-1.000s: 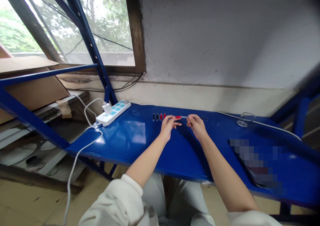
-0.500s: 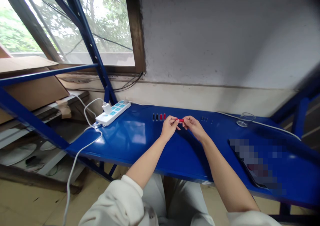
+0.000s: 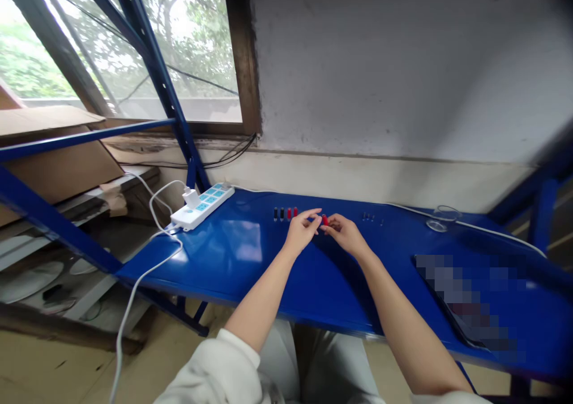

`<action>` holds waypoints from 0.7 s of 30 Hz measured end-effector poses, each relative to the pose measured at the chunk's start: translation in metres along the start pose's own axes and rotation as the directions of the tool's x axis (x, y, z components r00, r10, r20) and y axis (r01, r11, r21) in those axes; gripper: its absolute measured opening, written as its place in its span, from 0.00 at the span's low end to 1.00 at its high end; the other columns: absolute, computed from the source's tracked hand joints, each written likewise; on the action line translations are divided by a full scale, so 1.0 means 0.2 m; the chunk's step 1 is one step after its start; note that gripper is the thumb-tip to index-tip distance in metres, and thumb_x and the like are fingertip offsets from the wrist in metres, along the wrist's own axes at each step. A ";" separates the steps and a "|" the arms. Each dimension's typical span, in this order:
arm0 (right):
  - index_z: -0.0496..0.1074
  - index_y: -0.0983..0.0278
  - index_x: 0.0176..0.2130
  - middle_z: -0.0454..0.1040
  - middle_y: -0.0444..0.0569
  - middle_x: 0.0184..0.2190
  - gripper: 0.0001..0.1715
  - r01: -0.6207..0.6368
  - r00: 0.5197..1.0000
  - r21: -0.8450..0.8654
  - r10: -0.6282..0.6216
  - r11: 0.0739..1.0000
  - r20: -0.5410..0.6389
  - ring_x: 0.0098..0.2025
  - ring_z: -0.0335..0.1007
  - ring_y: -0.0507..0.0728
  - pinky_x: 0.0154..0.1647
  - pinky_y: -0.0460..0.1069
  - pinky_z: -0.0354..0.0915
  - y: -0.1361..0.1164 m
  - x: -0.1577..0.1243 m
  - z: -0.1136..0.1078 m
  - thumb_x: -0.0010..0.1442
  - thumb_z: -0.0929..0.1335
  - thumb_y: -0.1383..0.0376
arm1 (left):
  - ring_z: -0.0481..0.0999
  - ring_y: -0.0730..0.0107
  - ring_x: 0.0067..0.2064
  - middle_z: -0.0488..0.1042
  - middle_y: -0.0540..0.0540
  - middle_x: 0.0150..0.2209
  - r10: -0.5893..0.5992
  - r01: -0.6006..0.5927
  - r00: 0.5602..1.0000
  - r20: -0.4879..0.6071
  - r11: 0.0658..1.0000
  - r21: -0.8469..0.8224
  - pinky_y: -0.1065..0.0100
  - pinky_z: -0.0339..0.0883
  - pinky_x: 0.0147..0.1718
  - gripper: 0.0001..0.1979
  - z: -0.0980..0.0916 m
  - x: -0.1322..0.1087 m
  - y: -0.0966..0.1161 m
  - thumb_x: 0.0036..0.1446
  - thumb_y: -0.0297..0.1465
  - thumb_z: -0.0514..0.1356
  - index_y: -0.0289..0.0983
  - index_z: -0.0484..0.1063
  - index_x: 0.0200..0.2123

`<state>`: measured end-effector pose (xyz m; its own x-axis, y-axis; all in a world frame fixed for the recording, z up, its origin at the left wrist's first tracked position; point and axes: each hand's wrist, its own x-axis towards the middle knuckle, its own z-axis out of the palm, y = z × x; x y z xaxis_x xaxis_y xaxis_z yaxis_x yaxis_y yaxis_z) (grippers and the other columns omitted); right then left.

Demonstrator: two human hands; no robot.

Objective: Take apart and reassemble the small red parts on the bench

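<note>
Over the blue table (image 3: pixel 250 267), my right hand (image 3: pixel 345 232) pinches a small red cylinder (image 3: pixel 324 219), now tilted nearly upright. My left hand (image 3: pixel 303 230) is close beside it on the left, with its fingers stretched out and apart. Whether a left fingertip touches the red cylinder I cannot tell. Just behind my left hand, two black cylinders (image 3: pixel 279 214) and two red cylinders (image 3: pixel 292 213) stand in a short row. Several tiny metal-looking parts (image 3: pixel 368 216) lie to the right of my right hand, too small to name.
A white power strip (image 3: pixel 203 206) with a plug and cable lies at the table's left end. At the right are a clear glass dish (image 3: pixel 441 218) and a dark flat object (image 3: pixel 456 302), partly blurred out. A white cable (image 3: pixel 496 231) runs along the back edge by the wall.
The red cylinder has turned from lying level between both hands to nearly upright in my right fingers. My left fingers have loosened and spread. The view has shifted slightly.
</note>
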<state>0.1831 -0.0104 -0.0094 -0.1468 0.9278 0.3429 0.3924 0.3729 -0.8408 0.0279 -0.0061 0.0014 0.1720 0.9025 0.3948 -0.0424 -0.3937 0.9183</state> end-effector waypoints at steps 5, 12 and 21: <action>0.66 0.64 0.28 0.68 0.45 0.21 0.13 -0.075 0.982 -0.159 0.045 0.984 -0.182 0.23 0.63 0.51 0.26 0.47 0.59 0.05 0.05 0.05 0.50 0.65 0.56 | 0.64 0.82 0.18 0.71 0.48 0.27 -0.083 0.042 0.944 -0.320 0.990 -0.132 0.76 0.57 0.18 0.11 -0.06 0.02 0.03 0.53 0.35 0.54 0.34 0.70 0.36; 0.64 0.64 0.24 0.71 0.46 0.23 0.04 -0.120 0.992 -0.407 0.119 0.906 -0.028 0.26 0.66 0.52 0.28 0.46 0.58 0.04 0.20 0.19 0.49 0.66 0.67 | 0.63 0.83 0.16 0.67 0.51 0.22 -0.164 0.019 0.867 -0.470 0.954 -0.298 0.77 0.52 0.16 0.09 -0.09 0.04 0.04 0.51 0.34 0.55 0.33 0.67 0.30; 0.66 0.64 0.28 0.73 0.47 0.26 0.03 -0.192 0.973 -0.436 0.227 0.879 0.028 0.27 0.70 0.52 0.27 0.44 0.59 0.05 0.28 0.29 0.52 0.65 0.66 | 0.61 0.83 0.16 0.66 0.52 0.21 -0.140 0.070 0.878 -0.457 0.983 -0.167 0.76 0.55 0.17 0.09 -0.08 0.04 -0.03 0.51 0.33 0.53 0.34 0.67 0.30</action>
<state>0.1270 0.0463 -0.0228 -0.0796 0.9882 0.1311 0.7690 0.1445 -0.6227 0.0144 0.0061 -0.0010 -0.2930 0.9277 0.2314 -0.1941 -0.2948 0.9356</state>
